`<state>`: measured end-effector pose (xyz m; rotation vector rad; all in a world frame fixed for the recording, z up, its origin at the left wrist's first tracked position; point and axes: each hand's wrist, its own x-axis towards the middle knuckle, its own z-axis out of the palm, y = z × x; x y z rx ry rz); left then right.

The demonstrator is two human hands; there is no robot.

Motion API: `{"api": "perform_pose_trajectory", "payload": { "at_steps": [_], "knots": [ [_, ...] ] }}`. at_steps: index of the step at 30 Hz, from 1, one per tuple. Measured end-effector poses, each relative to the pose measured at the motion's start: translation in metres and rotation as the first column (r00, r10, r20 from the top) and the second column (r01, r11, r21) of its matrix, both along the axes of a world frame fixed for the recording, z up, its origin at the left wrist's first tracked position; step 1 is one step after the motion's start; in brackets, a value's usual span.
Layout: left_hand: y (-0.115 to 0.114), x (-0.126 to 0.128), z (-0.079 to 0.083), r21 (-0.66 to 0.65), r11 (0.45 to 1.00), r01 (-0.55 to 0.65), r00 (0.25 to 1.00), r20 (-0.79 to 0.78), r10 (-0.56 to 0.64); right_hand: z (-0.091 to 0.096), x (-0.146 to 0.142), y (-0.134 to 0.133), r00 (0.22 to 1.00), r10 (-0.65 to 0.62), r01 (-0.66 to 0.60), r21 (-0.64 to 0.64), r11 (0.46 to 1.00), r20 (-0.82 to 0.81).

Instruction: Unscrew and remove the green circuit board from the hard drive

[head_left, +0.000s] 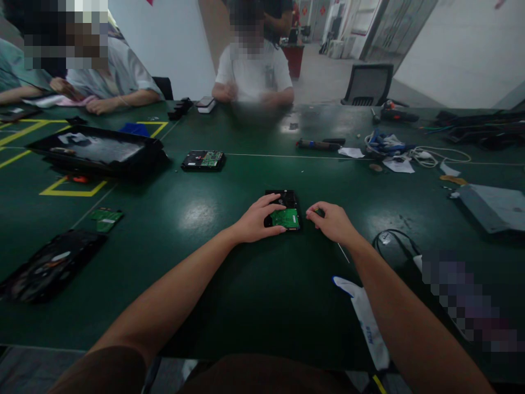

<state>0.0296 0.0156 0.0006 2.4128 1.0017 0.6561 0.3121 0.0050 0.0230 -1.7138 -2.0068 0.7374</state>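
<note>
A black hard drive (280, 200) with a green circuit board (290, 219) facing up lies on the green table in front of me. My left hand (259, 220) grips it from the left, fingers across its top and the thumb along the near edge. Just right of the drive, apart from it, my right hand (328, 220) is closed around a screwdriver (343, 253). A bit of its dark handle shows at the fingertips, and the thin shaft points back toward me below the palm. The screwdriver's middle is hidden by the hand.
Another hard drive (203, 160) lies farther left. At left are a black tray (98, 150), a loose green board (107, 219) and a dark casing (53, 265). Near my right forearm lies a white-and-blue strip (367, 323); a grey metal box (494, 205) is beyond. People sit opposite.
</note>
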Motion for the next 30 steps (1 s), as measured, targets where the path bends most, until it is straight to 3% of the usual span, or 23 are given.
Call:
{"api": "perform_pose_trajectory", "payload": {
  "at_steps": [3,7,14,30],
  "knots": [
    [-0.001,0.001,0.0,0.008,1.0,-0.006,1.0,0.012,0.006,0.005,-0.002,-0.005,0.993,0.002,-0.011,-0.08,0.997,-0.114],
    [-0.003,0.001,0.001,0.013,1.0,-0.001,1.0,0.024,0.001,0.004,-0.003,-0.008,0.983,-0.001,-0.015,-0.087,0.996,-0.181],
    [-0.001,0.001,-0.003,0.017,1.0,-0.008,1.0,0.025,0.008,0.004,-0.005,-0.011,0.98,0.108,-0.123,-0.083,0.989,-0.168],
    [-0.002,0.002,-0.004,0.025,1.0,-0.002,1.0,0.016,0.001,0.003,-0.007,-0.012,0.972,0.181,-0.195,-0.082,0.977,-0.152]
  ]
}}
